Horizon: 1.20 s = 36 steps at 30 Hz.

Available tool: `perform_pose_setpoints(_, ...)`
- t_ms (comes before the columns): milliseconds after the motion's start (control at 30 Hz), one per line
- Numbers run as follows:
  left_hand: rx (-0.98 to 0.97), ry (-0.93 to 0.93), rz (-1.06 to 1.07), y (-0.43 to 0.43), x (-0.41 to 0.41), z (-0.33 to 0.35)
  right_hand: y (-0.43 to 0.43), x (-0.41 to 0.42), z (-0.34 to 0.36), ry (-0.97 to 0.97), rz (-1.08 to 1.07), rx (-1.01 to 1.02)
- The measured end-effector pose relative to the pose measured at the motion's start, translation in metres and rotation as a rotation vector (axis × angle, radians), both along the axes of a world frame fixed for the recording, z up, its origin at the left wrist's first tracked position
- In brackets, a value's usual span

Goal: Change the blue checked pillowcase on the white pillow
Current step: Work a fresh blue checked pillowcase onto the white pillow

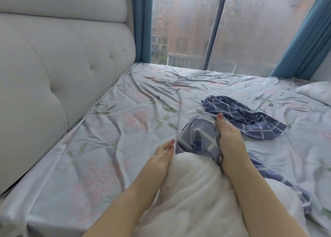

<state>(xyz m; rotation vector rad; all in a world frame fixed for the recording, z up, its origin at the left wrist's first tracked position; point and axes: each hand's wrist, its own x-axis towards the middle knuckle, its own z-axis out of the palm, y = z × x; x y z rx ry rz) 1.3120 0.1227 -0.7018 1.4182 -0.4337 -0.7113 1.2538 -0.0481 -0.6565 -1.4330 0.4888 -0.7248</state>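
Pillow [193,192] at 6 o'clock on bed [107,129], pillowcase [198,138] bunched over its far end, trailing toward 2 o'clock, right hand [231,141] gripping its folds, left hand [161,160] flat against pillow's side, fingers [169,147] pressed together

The padded headboard [62,75] is walling off the left side, leaving a broad strip of flowered bed sheet [111,132] free between it and the left hand [162,158]. The white pillow [193,192] is filling the near middle, with the right hand [231,147] gripping the blue checked pillowcase [197,138] bunched at its far end. More checked cloth [250,118] is sprawling just beyond, a 2nd pillow [317,91] is crowding the far right edge, and the window [197,30] is closing off the far side.
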Motion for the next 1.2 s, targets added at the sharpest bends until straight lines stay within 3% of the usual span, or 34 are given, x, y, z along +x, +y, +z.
perform_pose_setpoints(100, -0.09, -0.08, -0.078, -0.005, -0.004, 0.003, 0.003, -0.009, -0.001, 0.068, 0.176, -0.124)
perform_pose_setpoints(233, -0.152, -0.15, 0.048, -0.01, -0.006, -0.001, 0.007, -0.015, -0.001, 0.128, 0.301, -0.216)
perform_pose_setpoints(400, -0.089, -0.21, 0.178, -0.014, -0.006, -0.009, 0.009, -0.015, -0.001, 0.081, 0.292, -0.265)
perform_pose_setpoints(600, -0.083, -0.152, 0.105, -0.012, -0.004, -0.012, 0.012, -0.017, 0.001, 0.052, 0.313, -0.275)
perform_pose_setpoints(800, 0.018, -0.418, 0.199, -0.002, 0.006, -0.007, 0.011, -0.013, -0.003, 0.013, 0.24, -0.328)
perform_pose_setpoints(967, 0.046, -0.312, 0.087, 0.009, 0.023, -0.016, 0.009, -0.01, -0.007, 0.044, 0.096, -0.22)
perform_pose_setpoints(1200, 0.104, -0.081, 0.135, 0.01, 0.027, -0.018, 0.011, -0.012, -0.007, 0.217, 0.203, -0.401)
